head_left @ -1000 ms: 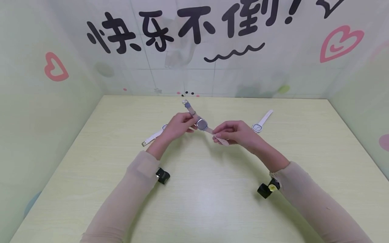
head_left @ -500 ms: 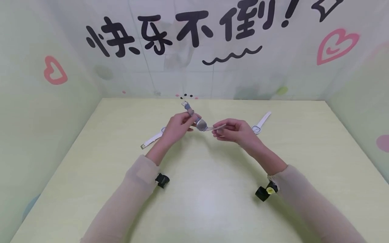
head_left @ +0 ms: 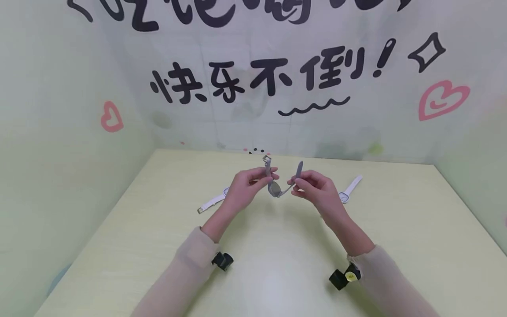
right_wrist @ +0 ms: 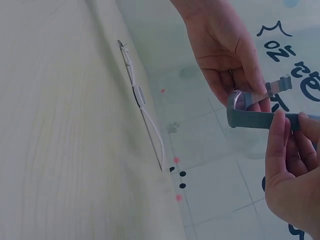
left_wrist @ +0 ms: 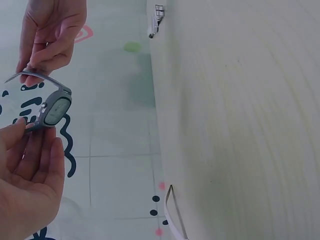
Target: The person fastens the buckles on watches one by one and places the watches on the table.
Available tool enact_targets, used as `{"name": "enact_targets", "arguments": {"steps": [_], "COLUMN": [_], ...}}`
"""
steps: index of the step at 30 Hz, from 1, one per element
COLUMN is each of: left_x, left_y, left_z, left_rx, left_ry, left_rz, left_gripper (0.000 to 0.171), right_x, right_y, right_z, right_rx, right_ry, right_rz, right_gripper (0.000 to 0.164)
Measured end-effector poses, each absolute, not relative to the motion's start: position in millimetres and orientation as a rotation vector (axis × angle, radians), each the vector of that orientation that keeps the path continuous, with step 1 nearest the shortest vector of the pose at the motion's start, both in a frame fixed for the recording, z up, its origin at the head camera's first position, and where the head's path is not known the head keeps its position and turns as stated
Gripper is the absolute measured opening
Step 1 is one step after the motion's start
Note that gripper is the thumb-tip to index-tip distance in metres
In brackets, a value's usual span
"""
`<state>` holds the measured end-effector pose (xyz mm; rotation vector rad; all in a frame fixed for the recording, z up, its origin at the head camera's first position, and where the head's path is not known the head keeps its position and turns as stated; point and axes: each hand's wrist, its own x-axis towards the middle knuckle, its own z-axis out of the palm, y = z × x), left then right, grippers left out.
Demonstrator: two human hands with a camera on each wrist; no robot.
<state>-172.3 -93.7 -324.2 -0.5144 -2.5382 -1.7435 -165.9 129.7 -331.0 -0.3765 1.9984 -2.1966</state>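
Between both hands a blue-grey wristwatch (head_left: 275,189) hangs in a U shape above the table, its case lowest. The left hand (head_left: 245,190) pinches the buckle-end strap between thumb and fingers. On the other side the right hand (head_left: 318,191) pinches the holed strap, whose tip points up. The left wrist view shows the watch's dial (left_wrist: 58,111) and side crown. Seen from the right wrist, the right hand's strap (right_wrist: 255,119) runs flat from the case, and the buckle strap (right_wrist: 279,87) sticks out past the left hand's fingers.
A white watch (head_left: 213,202) lies on the table (head_left: 273,264) behind the left hand, partly hidden by it. Another white watch (head_left: 349,190) lies just beyond the right hand. A printed curtain (head_left: 253,127) hangs along the table's back edge.
Both hands have brought the straps upward, so the watch went from a slanted, stretched line to a U. The right strap tip swung from pointing down to pointing up. The head view tilted up.
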Motion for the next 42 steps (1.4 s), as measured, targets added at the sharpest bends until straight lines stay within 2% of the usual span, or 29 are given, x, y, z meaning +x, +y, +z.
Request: {"name": "enact_targets", "arguments": {"steps": [2,9,16,29,34,42], "left_x": [-169.6,-164.9,-163.9,-161.4,-161.4,-161.2], "left_y": [-92.0,-90.7,-89.1,-89.4,-89.4,-88.5], "left_z": [-324.9,-322.4,-315.0,-299.4,-295.8,-290.2], "left_rx": [-0.513,-0.522,-0.556,-0.588,-0.585,-0.598], "left_ry": [-2.515,-2.400,-2.323,-2.132,-2.133,-2.168], "left_rz": [-1.788,-1.895,-1.940,-2.087,-2.086,-2.057], "left_gripper": [0.034,0.041,0.031,0.032,0.031,0.033], "right_x": [-163.1,-159.2,-158.7,-160.6,-159.9,-160.3], "right_y": [130.5,129.9,130.0,126.7,126.6,127.7], "right_z": [-331.7,-327.7,-319.0,-310.5,-305.4,-302.8], "right_rx": [-0.374,-0.460,-0.549,-0.663,-0.694,-0.717], "right_ry": [1.978,1.944,2.009,2.153,2.290,2.366], "right_rz": [-2.237,-2.434,-2.520,-2.397,-2.267,-2.177], "right_gripper": [0.017,0.015,0.018,0.021,0.028,0.027]}}
